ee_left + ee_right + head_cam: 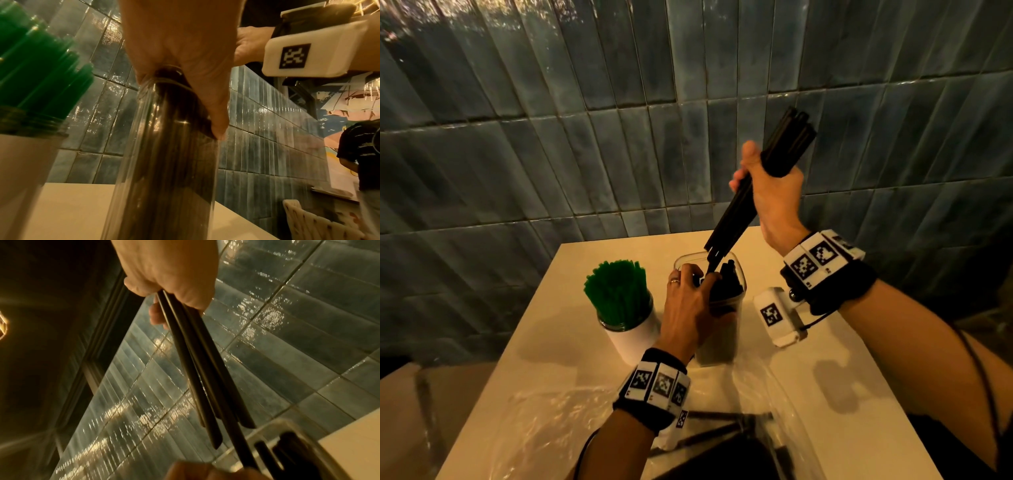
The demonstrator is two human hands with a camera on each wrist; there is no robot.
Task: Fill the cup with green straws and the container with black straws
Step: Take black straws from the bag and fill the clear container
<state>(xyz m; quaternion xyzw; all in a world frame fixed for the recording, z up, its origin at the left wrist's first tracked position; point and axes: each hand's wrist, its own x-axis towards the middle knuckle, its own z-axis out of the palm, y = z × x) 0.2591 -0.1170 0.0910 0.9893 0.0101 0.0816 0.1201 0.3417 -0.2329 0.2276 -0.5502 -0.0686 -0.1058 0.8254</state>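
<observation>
Cup (633,339) at lower left of centre looks full of green straws (616,291); right hand (774,192) grips a black-straw bundle (736,219) w/ tips entering the part-filled container (736,274) mid-frame, left hand (688,308) gripping its rim, more black straws (722,431) at bottom left to load.

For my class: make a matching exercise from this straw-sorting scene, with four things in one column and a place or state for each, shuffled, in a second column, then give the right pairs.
Things
1. green straws
2. bundle of black straws
3. left hand
4. clear plastic bag

Places or states
A. gripping the clear container near its rim
B. lying crumpled on the near end of the table
C. standing upright in the white cup
D. held slanted in the right hand, lower ends at the container's mouth

Pairs: 1-C, 2-D, 3-A, 4-B
</observation>
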